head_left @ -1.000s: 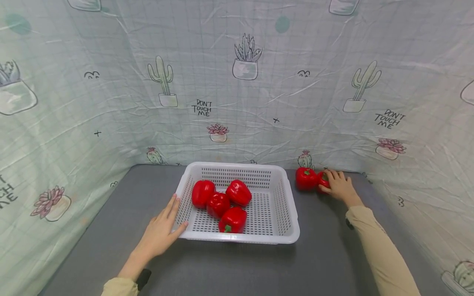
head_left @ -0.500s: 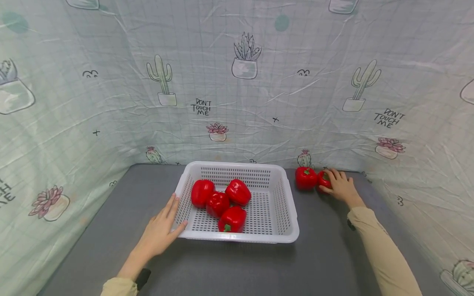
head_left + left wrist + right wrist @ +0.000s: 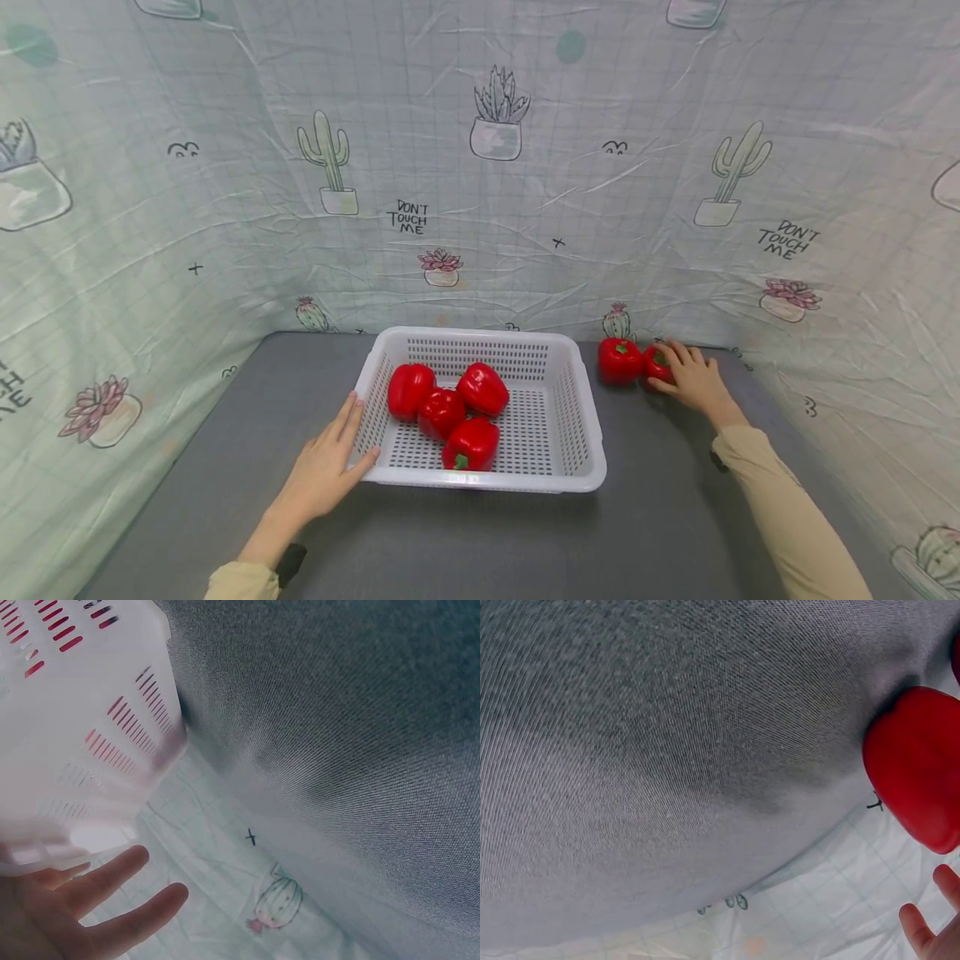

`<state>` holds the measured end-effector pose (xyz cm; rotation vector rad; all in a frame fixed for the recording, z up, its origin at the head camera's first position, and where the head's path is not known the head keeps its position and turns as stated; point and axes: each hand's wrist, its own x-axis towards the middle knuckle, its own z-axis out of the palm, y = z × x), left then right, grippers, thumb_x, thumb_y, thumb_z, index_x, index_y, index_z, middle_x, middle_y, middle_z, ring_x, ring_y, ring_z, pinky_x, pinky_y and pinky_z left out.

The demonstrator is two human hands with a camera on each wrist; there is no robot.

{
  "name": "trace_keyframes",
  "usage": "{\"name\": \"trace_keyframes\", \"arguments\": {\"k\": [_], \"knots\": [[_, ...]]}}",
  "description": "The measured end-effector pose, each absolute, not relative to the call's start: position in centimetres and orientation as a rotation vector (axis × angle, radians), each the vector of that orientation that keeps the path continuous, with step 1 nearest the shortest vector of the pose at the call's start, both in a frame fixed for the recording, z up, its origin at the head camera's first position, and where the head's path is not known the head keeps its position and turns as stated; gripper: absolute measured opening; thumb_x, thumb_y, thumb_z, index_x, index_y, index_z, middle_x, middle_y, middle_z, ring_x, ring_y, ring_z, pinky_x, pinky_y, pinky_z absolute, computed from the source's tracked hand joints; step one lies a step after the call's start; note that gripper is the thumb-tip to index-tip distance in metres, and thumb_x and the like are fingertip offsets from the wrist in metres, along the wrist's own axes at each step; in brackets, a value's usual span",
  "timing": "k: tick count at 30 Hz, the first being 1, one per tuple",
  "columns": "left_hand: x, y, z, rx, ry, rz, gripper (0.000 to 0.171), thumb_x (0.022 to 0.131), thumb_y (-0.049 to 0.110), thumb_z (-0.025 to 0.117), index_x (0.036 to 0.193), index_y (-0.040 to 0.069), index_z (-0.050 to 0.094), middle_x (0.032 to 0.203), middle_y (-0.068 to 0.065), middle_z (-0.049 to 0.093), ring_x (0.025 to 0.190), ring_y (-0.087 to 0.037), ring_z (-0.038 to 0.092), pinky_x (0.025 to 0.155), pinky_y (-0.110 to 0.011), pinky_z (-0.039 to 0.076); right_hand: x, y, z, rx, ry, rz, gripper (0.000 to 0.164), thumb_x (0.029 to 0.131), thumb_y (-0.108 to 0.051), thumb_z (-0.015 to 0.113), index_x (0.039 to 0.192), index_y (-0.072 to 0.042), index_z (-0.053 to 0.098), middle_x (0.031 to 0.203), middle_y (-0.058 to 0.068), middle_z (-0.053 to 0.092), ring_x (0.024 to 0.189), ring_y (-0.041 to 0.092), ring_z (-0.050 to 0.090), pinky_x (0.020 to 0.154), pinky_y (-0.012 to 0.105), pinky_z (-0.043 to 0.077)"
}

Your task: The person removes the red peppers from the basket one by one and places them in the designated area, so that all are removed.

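My left hand [image 3: 321, 467] rests with straight, spread fingers on the left rim of a white plastic basket [image 3: 495, 482]. Several red bell peppers [image 3: 472, 443] lie in the left and middle part of it. At the far right of the table, my right hand [image 3: 697, 383] holds another red bell pepper [image 3: 658, 368], thumb in front and fingers behind. The right wrist view shows this bell pepper [image 3: 915, 765] on the table, the outer fingers [image 3: 916, 930] apart from it. Just left of it stands one more bell pepper [image 3: 620, 367], stem up.
The dark grey table [image 3: 510, 542] extends around the basket. A patterned cloth [image 3: 525, 217] with cactus drawings hangs along the back and both sides, close behind the two bell peppers outside the basket.
My right wrist and forearm have shifted slightly to the right, while the fingers stay at the same bell pepper. The left hand, basket and bell peppers have not visibly moved.
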<state>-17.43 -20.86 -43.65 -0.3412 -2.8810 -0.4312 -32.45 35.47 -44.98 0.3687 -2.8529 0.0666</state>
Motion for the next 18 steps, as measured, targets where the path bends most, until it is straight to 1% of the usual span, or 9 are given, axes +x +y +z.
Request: {"name": "trace_keyframes", "arguments": {"k": [3, 9, 14, 18], "knots": [[-17.4, -20.8, -43.6, -0.343, -2.885, -0.432, 0.074, 0.084, 0.041, 0.052, 0.141, 0.004, 0.022, 0.148, -0.015, 0.019, 0.122, -0.037, 0.041, 0.086, -0.059, 0.038, -32.2, 35.5, -44.8, 0.381, -2.840, 0.061, 0.064, 0.081, -0.043, 0.059, 0.129, -0.008, 0.036, 0.132, 0.021, 0.035, 0.113, 0.043, 0.033, 0.079, 0.062, 0.030], [-17.4, -20.8, -43.5, -0.341, -2.882, -0.436, 0.074, 0.084, 0.041, 0.052, 0.141, 0.004, 0.023, 0.148, -0.015, 0.019, 0.122, -0.038, 0.041, 0.087, -0.060, 0.038, -31.4, 34.8, -43.7, 0.421, -2.790, 0.028, 0.060, 0.082, -0.042, 0.057, 0.127, -0.007, 0.039, 0.133, 0.021, 0.036, 0.113, 0.041, 0.035, 0.079, 0.058, 0.032], [-17.3, -20.7, -43.4, -0.345, -2.862, -0.440, 0.073, 0.084, 0.040, 0.052, 0.140, 0.004, 0.024, 0.148, -0.016, 0.020, 0.120, -0.038, 0.043, 0.085, -0.060, 0.039, -30.4, 32.8, -42.2, 0.489, -2.738, 0.060, 0.059, 0.081, -0.036, 0.060, 0.128, -0.006, 0.040, 0.132, 0.020, 0.037, 0.112, 0.040, 0.036, 0.080, 0.056, 0.032], [-17.3, -20.6, -43.4, -0.342, -2.862, -0.443, 0.072, 0.084, 0.039, 0.052, 0.140, 0.003, 0.024, 0.148, -0.016, 0.020, 0.120, -0.040, 0.042, 0.085, -0.061, 0.039, -29.7, 31.0, -41.0, 0.570, -2.699, 0.079, 0.059, 0.081, -0.035, 0.060, 0.128, -0.007, 0.040, 0.132, 0.019, 0.037, 0.113, 0.039, 0.036, 0.083, 0.056, 0.032]]}}
